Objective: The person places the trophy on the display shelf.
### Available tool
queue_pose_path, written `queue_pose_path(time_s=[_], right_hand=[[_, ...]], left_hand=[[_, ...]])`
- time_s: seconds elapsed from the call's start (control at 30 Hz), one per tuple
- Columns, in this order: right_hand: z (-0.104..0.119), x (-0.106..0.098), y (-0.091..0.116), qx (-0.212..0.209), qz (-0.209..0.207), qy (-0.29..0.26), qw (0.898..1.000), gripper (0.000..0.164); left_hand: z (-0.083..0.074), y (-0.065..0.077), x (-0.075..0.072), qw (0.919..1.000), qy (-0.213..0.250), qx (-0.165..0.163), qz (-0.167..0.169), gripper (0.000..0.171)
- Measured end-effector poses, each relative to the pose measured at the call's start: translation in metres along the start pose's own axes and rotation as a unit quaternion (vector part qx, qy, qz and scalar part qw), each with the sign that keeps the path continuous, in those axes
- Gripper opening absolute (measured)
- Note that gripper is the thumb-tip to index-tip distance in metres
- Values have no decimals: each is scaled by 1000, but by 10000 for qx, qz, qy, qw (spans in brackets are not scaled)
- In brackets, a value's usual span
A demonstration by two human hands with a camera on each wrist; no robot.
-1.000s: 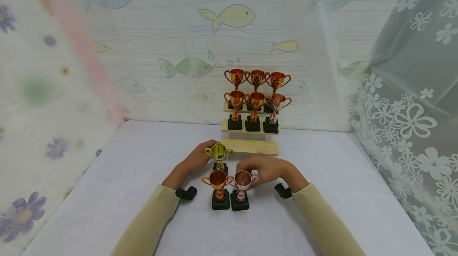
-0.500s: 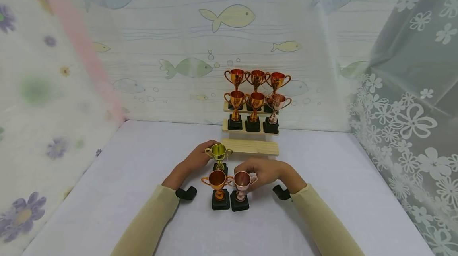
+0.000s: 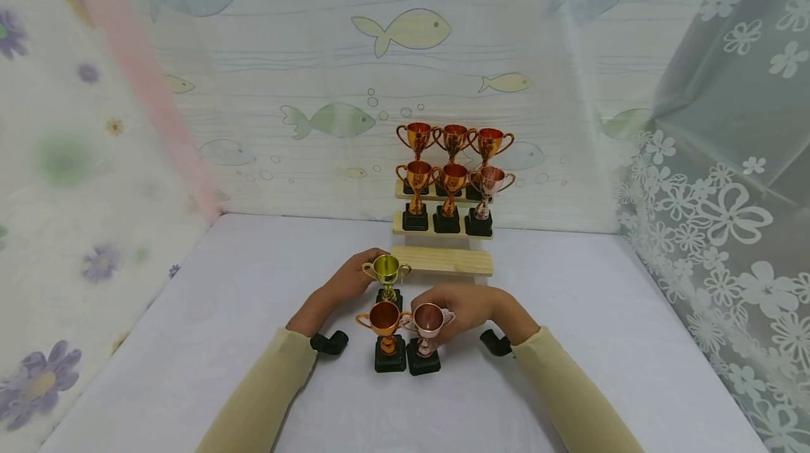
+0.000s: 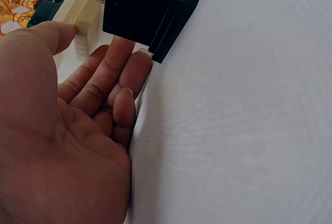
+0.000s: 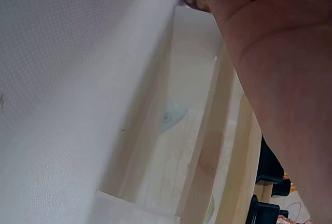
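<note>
– Where's the right hand (image 3: 460, 304)?
– At the rose-gold trophy (image 3: 427, 321), behind it and to its right. That trophy stands upright on the white table (image 3: 544, 404), and its cup covers most of the fingers, so I can't tell whether they grip it
– And the left hand (image 3: 351, 277)?
– Beside the gold trophy (image 3: 387, 270), fingers loosely bent, thumb apart, nothing grasped. The fingertips run behind its black base (image 4: 148, 9), so I can't tell if they touch it
– What else crowds them?
– The copper trophy (image 3: 385, 319), just left of the rose-gold one, standing in front of the gold trophy and hiding part of its base
– And further back?
– A wooden rack (image 3: 443, 261), its lowest step near both hands. Six trophies (image 3: 452, 179) fill the two higher steps, three on each, handles crowded together, before a fish-patterned sheet (image 3: 304, 84)
</note>
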State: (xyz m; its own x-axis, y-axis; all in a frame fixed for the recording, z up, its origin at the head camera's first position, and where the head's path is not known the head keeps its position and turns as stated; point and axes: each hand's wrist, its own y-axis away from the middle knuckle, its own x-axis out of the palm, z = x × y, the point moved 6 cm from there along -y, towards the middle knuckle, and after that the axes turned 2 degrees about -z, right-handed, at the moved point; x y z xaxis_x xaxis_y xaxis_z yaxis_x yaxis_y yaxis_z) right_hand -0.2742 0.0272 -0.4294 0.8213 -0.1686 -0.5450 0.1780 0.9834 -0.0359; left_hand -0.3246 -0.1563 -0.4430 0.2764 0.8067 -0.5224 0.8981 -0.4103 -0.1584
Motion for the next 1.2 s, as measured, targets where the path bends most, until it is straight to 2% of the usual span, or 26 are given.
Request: queue_pose_path(time_s=[0.47,0.73,0.8,0.97,1.2], right_hand=[[0,1,0,-24,-37,-400,9992,27],[-3,-10,11,454,-744,152,9961,39],[-6,-11,13,575,-800,102,9951,38],[-8,-12,15,547,-837,-187,9948,37],[-5,-17,16,496,-954,-335,9936,40]], left_hand=[[3,-1,1,10000,12,23,-14,27],[-1,0,0,10000,7,71,-26,27],[9,-3,2,9999,33,55,-84,27],[36,-11,5,9999,-41,55,-123,27],[35,-11,4,9999,-58,101,-87,26]])
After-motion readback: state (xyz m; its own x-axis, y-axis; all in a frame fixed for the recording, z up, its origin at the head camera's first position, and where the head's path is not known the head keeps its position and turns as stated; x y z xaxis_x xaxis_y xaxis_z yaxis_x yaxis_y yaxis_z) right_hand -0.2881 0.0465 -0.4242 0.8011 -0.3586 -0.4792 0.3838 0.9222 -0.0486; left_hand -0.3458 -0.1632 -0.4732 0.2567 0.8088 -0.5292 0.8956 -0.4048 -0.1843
